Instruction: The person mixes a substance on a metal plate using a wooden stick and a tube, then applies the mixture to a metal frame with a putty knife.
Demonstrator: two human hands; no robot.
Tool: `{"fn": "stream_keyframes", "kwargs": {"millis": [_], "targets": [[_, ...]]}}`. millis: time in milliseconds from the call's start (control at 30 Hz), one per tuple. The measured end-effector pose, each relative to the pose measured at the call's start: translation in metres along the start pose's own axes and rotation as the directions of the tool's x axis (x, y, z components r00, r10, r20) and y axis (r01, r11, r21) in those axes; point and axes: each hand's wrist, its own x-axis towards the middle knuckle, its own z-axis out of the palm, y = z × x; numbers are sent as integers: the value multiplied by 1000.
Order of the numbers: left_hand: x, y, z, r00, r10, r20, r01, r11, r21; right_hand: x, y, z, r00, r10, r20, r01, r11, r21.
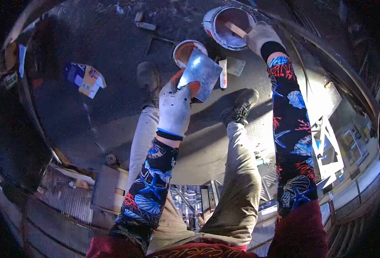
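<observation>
My left hand [174, 107], in a light glove with a dark-stained fingertip area, grips a square metal plate [203, 72] by its lower left edge. The plate is shiny and partly covers a smaller open tub [176, 52] of reddish-brown material. My right hand [262, 38], also gloved, is closed around a flat, light wooden stick [237, 29]. That stick reaches into a larger open bucket [207, 20] with reddish-brown contents and a smeared rim. A white tube with a dark cap [223, 73] lies just right of the plate.
A second square sheet [236, 66] lies on the dark floor beside the tube. At the left is a torn cardboard box [92, 81]; a block-like piece [145, 22] lies at the top. My shoes [241, 105] stand near the tubs. Bright light falls at the right.
</observation>
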Motion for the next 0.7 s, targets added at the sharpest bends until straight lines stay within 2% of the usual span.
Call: {"fn": "stream_keyframes", "kwargs": {"millis": [33,67,100,167,233,267,300,333,367,433,500,567,633,667,700], "targets": [[1,0,1,1000,-12,-9,12,1000,0,1,1,4,994,72,-86,-62,992,109],[1,1,2,1000,-24,-18,24,1000,-1,0,3,7,994,74,-83,-65,992,111],[1,0,3,1000,-27,-16,27,1000,3,-2,6,11,998,-50,-46,54,994,95],[1,-2,5,998,-54,-19,52,996,-72,0,14,24,985,-171,-10,171,981,88],[2,-4,7,997,-64,-40,61,996,-60,17,29,66,887,-420,-190,421,906,-39],[2,-5,7,995,-74,-61,71,996,-53,15,29,73,895,-396,-207,421,902,95],[1,-5,7,995,-77,-61,74,996,-49,12,31,79,896,-394,-206,420,902,99],[0,-5,8,995,-81,-65,75,993,-89,1,24,73,955,-256,-150,293,891,347],[0,-5,9,994,-85,-68,76,989,-128,-6,20,69,990,-129,-58,139,812,566],[1,-10,10,994,-67,-84,58,993,-98,-7,21,85,970,-203,-136,242,733,636],[2,-13,10,994,-46,-99,39,997,-69,-19,20,87,995,19,95,-90,522,848],[1,-16,7,994,-22,-104,11,994,-108,-8,22,119,978,-8,-209,175,584,792],[5,-20,2,994,-19,-109,9,995,-98,-22,24,116,994,60,-96,54,493,869],[5,-21,2,994,-15,-113,5,996,-87,-31,23,108,994,58,-93,53,492,869],[4,-23,2,993,-17,-115,7,996,-87,-39,22,100,996,87,4,-35,359,933]]}}
